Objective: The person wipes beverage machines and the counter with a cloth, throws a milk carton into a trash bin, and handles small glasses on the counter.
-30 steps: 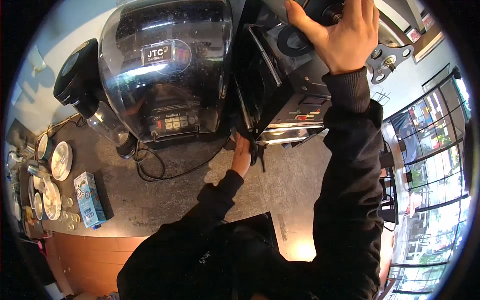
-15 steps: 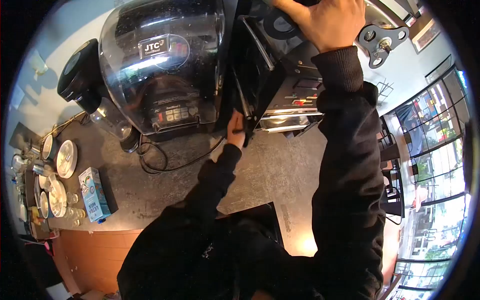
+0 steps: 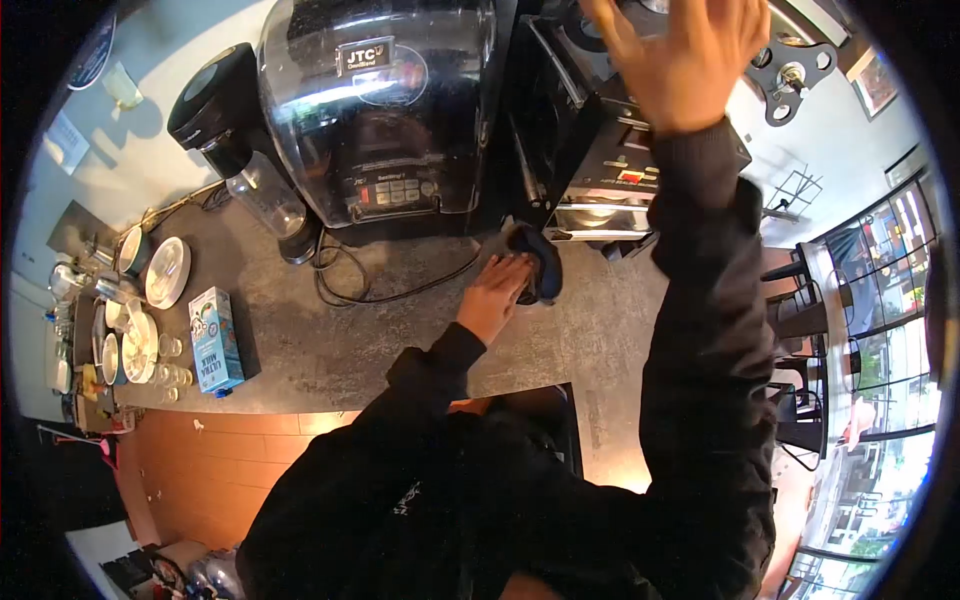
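Observation:
My left hand [image 3: 497, 290] is around the near side of a black object with a curved, handle-like part [image 3: 546, 268] on the counter. The fingers partly hide it, and its kind is unclear. My right hand [image 3: 692, 55] is raised at the top, fingers spread and slightly blurred, with nothing visible in it. Below and behind that hand stands a black machine with a shiny metal front [image 3: 605, 215]. Left of the machine is a JTC OmniBlend blender under a clear cover [image 3: 375, 110], its cable [image 3: 385, 298] lying on the counter near my left hand.
A black appliance with a clear container [image 3: 265, 195] stands left of the blender. On the left counter are a blue milk carton [image 3: 215, 342], a plate [image 3: 168, 272], bowls and small glasses. A three-lobed black wall piece [image 3: 790, 78] is at upper right. Bar stools [image 3: 805, 315] stand by the windows.
My left hand has come out from the gap beside the blender, and the black object now shows under it. My right hand has come off the machine top, fingers spreading. The view has shifted.

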`<state>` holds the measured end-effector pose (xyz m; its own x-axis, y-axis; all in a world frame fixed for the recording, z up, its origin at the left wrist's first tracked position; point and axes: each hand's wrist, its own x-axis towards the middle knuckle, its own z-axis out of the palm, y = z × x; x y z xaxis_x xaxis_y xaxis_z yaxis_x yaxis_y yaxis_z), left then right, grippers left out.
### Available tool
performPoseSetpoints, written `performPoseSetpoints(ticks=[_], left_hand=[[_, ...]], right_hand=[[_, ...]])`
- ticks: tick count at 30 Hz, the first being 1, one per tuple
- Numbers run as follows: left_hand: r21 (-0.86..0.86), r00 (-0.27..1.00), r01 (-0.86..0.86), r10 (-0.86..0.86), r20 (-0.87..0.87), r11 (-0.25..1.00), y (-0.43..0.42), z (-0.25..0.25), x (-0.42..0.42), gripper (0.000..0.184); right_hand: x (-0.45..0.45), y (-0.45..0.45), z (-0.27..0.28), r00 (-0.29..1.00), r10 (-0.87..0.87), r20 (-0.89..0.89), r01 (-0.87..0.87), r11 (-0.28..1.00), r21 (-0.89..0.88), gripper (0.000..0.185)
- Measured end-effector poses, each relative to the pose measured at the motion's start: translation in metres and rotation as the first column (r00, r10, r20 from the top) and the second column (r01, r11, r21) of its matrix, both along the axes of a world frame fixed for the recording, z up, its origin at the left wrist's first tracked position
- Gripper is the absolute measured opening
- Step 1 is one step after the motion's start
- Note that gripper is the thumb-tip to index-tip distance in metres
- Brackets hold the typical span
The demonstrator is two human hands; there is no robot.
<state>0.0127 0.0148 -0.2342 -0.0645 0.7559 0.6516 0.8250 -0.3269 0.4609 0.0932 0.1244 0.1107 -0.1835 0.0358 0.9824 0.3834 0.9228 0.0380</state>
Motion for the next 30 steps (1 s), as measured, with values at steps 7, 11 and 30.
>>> performPoseSetpoints(ticks=[7,11,30], left_hand=[[-0.339,0.985,0.157,-0.172,-0.014,0.928,-0.019,-0.035,-0.021,0.035],[-0.443,0.996,0.047,-0.01,0.085,0.895,-0.049,-0.027,-0.058,0.026],[0.301,0.902,-0.401,0.316,0.294,0.865,-0.08,0.118,-0.215,0.022]], right_hand=[[0.011,-0.06,-0.171,0.971,0.214,0.111,-0.162,0.921,-0.353,0.019],[0.019,-0.079,-0.292,0.971,0.22,0.091,-0.108,0.747,-0.656,0.019],[0.02,-0.093,-0.393,0.605,0.049,0.794,0.44,0.811,-0.385,0.036]])
